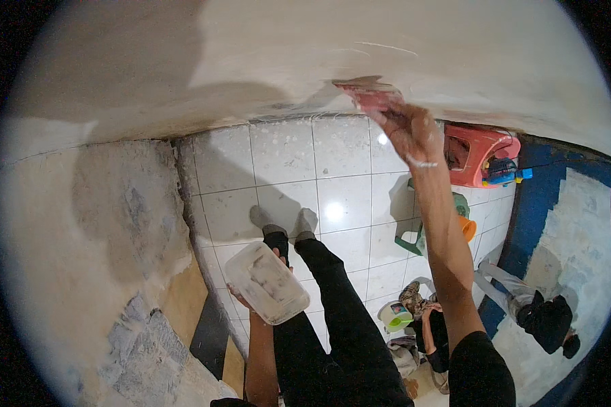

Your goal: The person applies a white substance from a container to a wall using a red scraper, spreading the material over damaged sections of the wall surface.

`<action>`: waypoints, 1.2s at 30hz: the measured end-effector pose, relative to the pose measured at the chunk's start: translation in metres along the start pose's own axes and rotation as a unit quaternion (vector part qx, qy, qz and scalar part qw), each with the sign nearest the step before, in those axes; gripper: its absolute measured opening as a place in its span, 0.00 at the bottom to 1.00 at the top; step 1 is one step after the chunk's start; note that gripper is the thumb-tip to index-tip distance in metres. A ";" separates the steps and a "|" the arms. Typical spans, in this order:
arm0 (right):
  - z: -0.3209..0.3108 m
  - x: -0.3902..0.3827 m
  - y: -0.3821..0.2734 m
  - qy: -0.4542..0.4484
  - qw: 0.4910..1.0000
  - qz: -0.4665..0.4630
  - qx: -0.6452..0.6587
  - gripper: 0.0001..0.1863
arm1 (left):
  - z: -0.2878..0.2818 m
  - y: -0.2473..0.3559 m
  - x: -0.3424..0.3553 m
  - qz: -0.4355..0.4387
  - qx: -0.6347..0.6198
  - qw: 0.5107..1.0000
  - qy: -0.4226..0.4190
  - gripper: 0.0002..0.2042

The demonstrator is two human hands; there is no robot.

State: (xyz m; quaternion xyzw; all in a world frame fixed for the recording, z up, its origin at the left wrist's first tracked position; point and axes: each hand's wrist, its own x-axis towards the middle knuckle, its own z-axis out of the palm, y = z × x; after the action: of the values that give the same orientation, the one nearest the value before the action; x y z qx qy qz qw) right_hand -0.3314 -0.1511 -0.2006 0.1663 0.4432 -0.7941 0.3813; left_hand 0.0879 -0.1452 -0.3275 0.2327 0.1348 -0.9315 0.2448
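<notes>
My right hand [414, 132] is stretched out to the wall [285, 51] ahead, closed around a red putty scraper [370, 95]. The scraper's flat edge meets the wall surface, and a thin pale line is marked above it. White smears show on that hand and wrist. Lower down, my left hand [237, 295] supports a rectangular translucent plastic tub [268, 283] from beneath, with fingers around its sides. Greyish-white paste residue coats the inside of the tub. Most of the left palm is hidden under it.
White floor tiles [285, 156] lie below. At right stand a red plastic stool [460, 157] with blue tools, a green stool [409, 244] and an orange cup [466, 229]. A person [431, 332] sits near a small bucket [395, 317]; another person [546, 319] is farther right.
</notes>
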 end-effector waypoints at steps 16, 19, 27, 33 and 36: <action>0.074 -0.095 -0.060 -0.163 0.979 0.011 0.125 0.24 | 0.016 -0.001 -0.007 -0.017 0.012 1.000 -0.015 0.53; 0.059 -0.120 -0.058 -0.104 0.988 -0.059 0.095 0.25 | 0.016 0.000 -0.009 -0.015 0.023 0.999 -0.019 0.53; -0.096 -0.050 -0.013 -0.026 0.999 0.031 0.015 0.20 | 0.006 -0.001 -0.015 -0.010 -0.030 0.999 -0.036 0.53; -0.203 0.078 -0.008 -0.105 0.990 -0.086 -0.045 0.24 | 0.018 0.003 -0.013 -0.015 0.031 0.999 0.024 0.53; -0.210 0.110 -0.020 -0.049 0.984 -0.108 -0.135 0.25 | 0.024 0.000 -0.012 -0.008 0.002 1.000 0.020 0.51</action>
State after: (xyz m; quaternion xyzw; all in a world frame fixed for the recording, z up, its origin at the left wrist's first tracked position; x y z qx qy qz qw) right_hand -0.4338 -0.0205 -0.3710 0.0252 0.5423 -0.7706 0.3338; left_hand 0.0886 -0.1487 -0.3009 0.2507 0.1398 -0.9289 0.2338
